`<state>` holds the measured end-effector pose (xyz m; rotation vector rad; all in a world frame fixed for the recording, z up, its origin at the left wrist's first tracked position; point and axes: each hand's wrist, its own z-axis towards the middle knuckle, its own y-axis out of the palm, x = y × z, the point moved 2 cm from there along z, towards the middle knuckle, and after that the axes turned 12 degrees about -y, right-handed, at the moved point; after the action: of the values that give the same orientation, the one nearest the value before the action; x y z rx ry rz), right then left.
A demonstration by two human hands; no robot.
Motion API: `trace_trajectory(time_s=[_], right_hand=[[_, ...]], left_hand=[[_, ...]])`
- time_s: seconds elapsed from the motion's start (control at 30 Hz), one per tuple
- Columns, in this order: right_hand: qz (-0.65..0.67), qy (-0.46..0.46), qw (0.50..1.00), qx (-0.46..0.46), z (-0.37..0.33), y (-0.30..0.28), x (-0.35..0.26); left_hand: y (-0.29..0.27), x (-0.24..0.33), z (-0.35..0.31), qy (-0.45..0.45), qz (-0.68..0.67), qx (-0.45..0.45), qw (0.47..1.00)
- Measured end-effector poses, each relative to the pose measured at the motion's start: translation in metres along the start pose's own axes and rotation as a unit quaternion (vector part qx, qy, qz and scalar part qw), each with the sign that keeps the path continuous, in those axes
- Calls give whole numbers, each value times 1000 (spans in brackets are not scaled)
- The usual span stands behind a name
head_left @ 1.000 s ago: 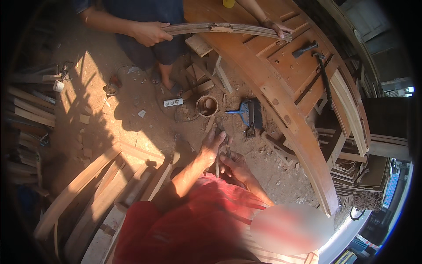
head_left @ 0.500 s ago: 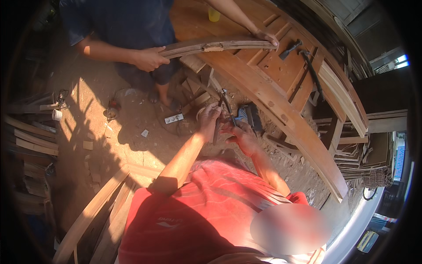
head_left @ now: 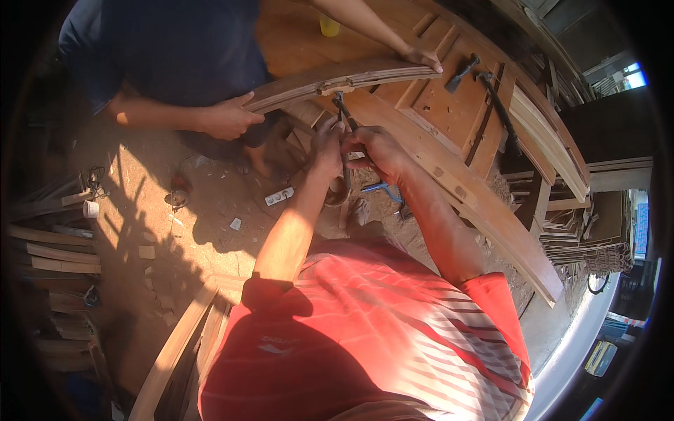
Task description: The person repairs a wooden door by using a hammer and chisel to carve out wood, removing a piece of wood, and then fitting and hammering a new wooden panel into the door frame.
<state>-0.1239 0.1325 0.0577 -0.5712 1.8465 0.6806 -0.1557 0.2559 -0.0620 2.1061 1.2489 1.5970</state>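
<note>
A long dark-handled tool that looks like pincers [head_left: 342,109] is in both my hands. My left hand [head_left: 326,149] is closed around one handle, and my right hand [head_left: 380,153] grips the other. The tool's jaws are at the lower edge of a curved wooden piece [head_left: 390,72], by a pale, chipped patch; whether they bite into it I cannot tell. A co-worker in a dark shirt steadies that piece, one hand [head_left: 230,118] at its left end and the other [head_left: 424,59] at its right end.
A large wooden panel [head_left: 449,165] slopes across the right, bearing a hammer [head_left: 462,74] and a dark bar-like tool [head_left: 502,116]. A white power strip [head_left: 279,196] and blue-handled tool [head_left: 382,188] lie on the dirt floor. Curved wood pieces [head_left: 168,358] stand at lower left.
Both my hands have moved forward with the pincers, bringing the jaws up to the curved piece. The co-worker still holds it, its left end now slightly lower.
</note>
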Motion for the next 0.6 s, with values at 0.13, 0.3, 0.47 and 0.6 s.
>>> trace_trajectory(time_s=[0.13,0.3,0.47,0.6], right_hand=[[3,19,1000,-8,8,2,-12],[-45,8,999,0,12,-3,-24],[-108,4,994,-14,22,-1,-30],[-49,-34,997,58,11,13,-41]], left_hand=[[-2,1,4,-31,-25,-25,999],[15,8,-6,-31,-78,-5,996],[17,15,-5,-53,-104,-69,991],[24,20,-12,-54,-71,-11,996]])
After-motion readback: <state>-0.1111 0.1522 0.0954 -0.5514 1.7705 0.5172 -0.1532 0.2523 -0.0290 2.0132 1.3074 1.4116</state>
